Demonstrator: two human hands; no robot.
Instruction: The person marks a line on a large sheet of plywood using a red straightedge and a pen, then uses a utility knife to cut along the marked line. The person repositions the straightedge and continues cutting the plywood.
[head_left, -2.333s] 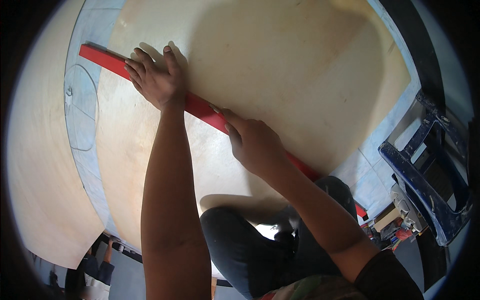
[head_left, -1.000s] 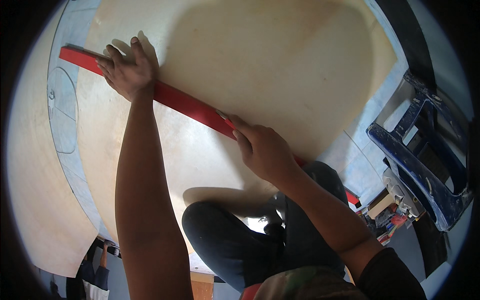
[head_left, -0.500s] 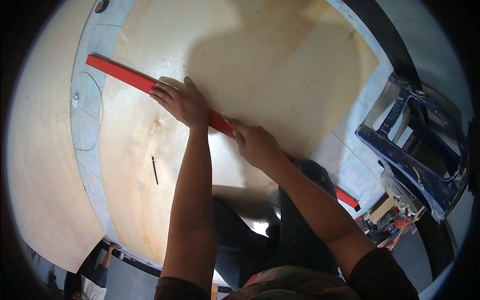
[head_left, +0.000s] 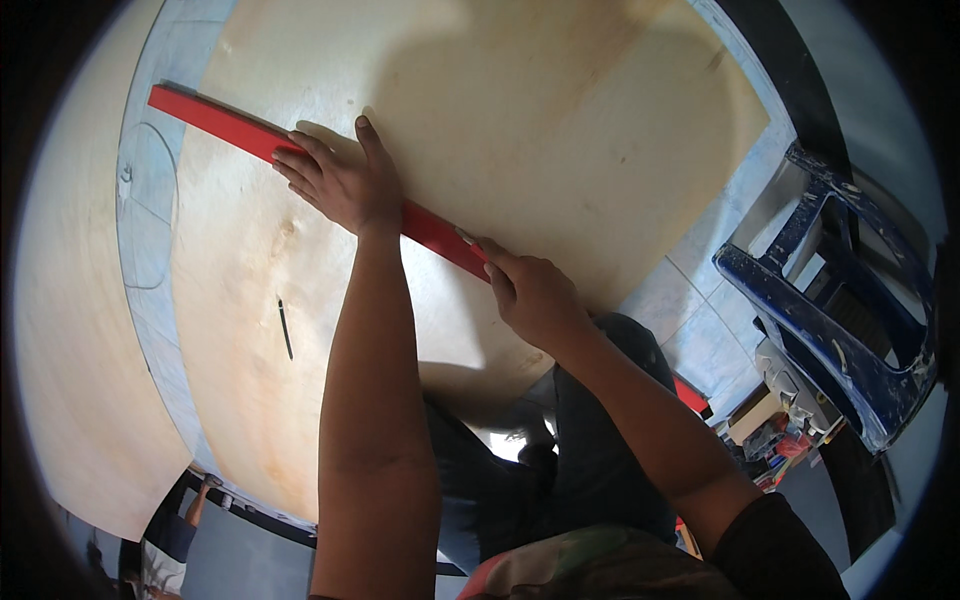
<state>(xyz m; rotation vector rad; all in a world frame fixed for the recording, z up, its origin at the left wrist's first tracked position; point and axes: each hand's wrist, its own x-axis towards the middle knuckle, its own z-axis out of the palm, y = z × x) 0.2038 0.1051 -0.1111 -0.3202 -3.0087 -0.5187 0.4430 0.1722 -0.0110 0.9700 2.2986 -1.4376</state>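
Observation:
A long red straightedge bar (head_left: 220, 125) lies slantwise on a large plywood sheet (head_left: 560, 150), from the far left toward my right knee. My left hand (head_left: 345, 185) presses down on the bar with fingers stretched over it and thumb apart. Farther down the bar, my right hand (head_left: 535, 300) is closed around what looks like a utility knife (head_left: 465, 237). Only its pale tip and a bit of red show beyond the fingers, beside the bar's far edge. The point's contact with the wood cannot be made out.
A thin dark pencil (head_left: 285, 330) lies on the sheet left of my left forearm. Another plywood sheet (head_left: 80, 300) is at the left, across a strip of tiles. A paint-spattered blue plastic stool (head_left: 825, 330) stands at the right, near assorted clutter (head_left: 775, 440). Another person's arm (head_left: 196, 505) shows lower left.
My right hand has slid along the bar toward me, widening the distance between my hands. My left hand stays on the bar. The whole view has shifted slightly.

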